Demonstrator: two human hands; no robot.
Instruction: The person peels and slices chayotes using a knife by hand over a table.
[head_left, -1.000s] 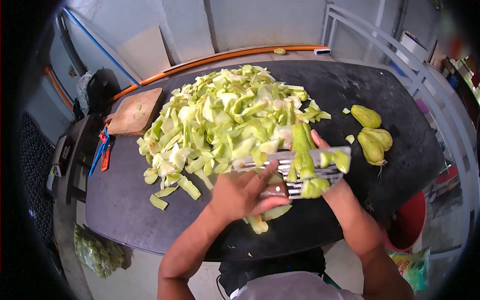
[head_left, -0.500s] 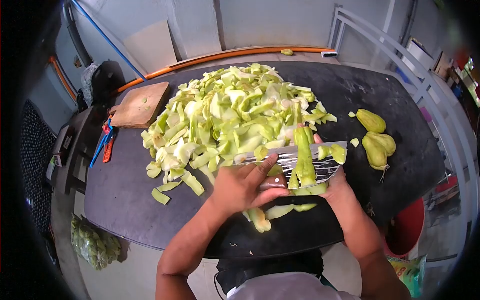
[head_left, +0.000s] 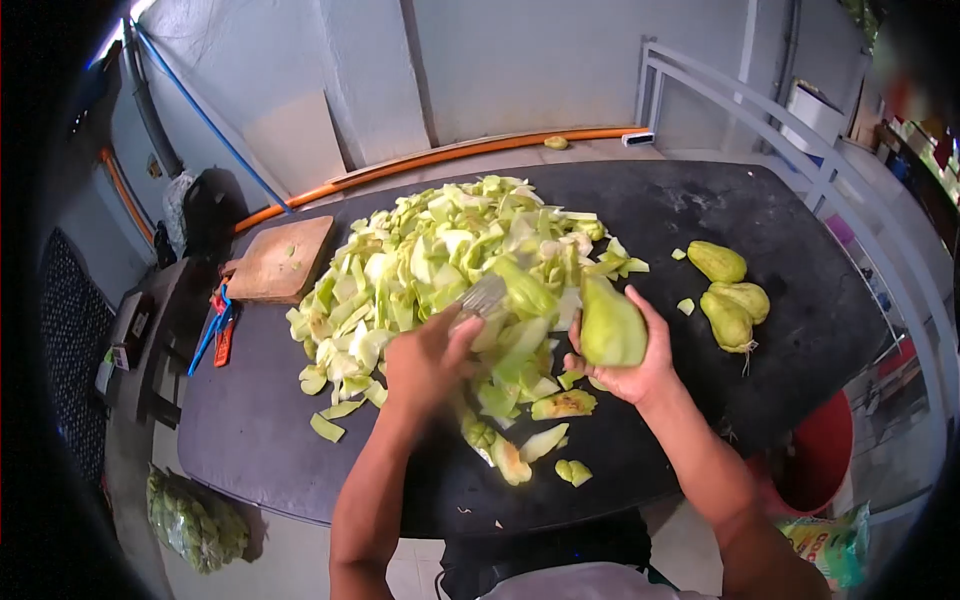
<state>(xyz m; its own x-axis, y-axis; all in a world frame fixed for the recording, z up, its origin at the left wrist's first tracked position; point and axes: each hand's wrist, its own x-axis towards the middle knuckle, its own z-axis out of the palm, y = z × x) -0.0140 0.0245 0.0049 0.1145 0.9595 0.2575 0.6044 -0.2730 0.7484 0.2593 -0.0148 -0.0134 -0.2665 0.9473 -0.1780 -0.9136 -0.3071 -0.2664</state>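
A clear bag [head_left: 200, 540] on the floor [head_left: 300, 560] at the left bulges with green produce [head_left: 195, 505]; a red bucket [head_left: 838, 435] beside the counter's right end has a dark inside, its contents too dim to tell; the dark counter [head_left: 790, 400] carries a broad heap of green peelings [head_left: 420, 270], a wooden board [head_left: 282, 260] and three whole fruits [head_left: 717, 262]; the right hand [head_left: 645, 375], fingers spread part way, cups a smooth green fruit [head_left: 612, 325] beside the heap; the blurred left hand [head_left: 425, 360] closes round a knife [head_left: 484, 296] over the heap; an orange pipe [head_left: 480, 147] runs along the grey wall [head_left: 540, 70]
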